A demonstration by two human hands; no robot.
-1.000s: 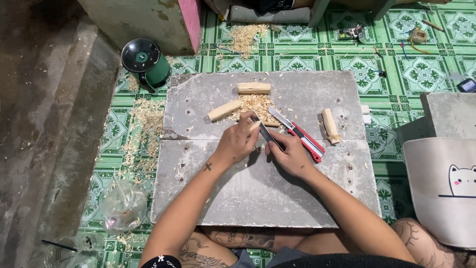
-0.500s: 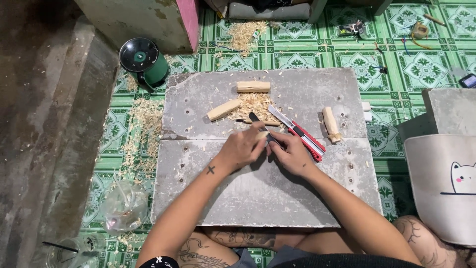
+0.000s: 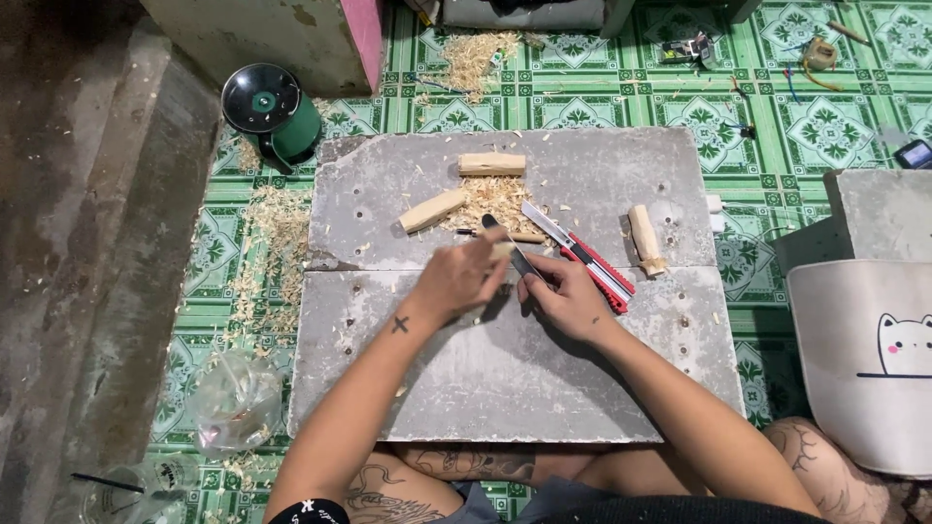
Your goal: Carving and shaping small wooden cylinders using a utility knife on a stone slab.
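Currently: your left hand curled closed around a small wood piece; your right hand gripping a knife, blade against it, above the grey slab.

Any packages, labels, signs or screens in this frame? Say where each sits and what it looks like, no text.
Plastic bag: floor, left of the slab, clear and crumpled.
Cat panel: right edge, white rounded board with a black-line cat drawing.
Dark device: far right on the green tiles, small, maybe a screen; too small to tell.
No signs or labelled packages visible.
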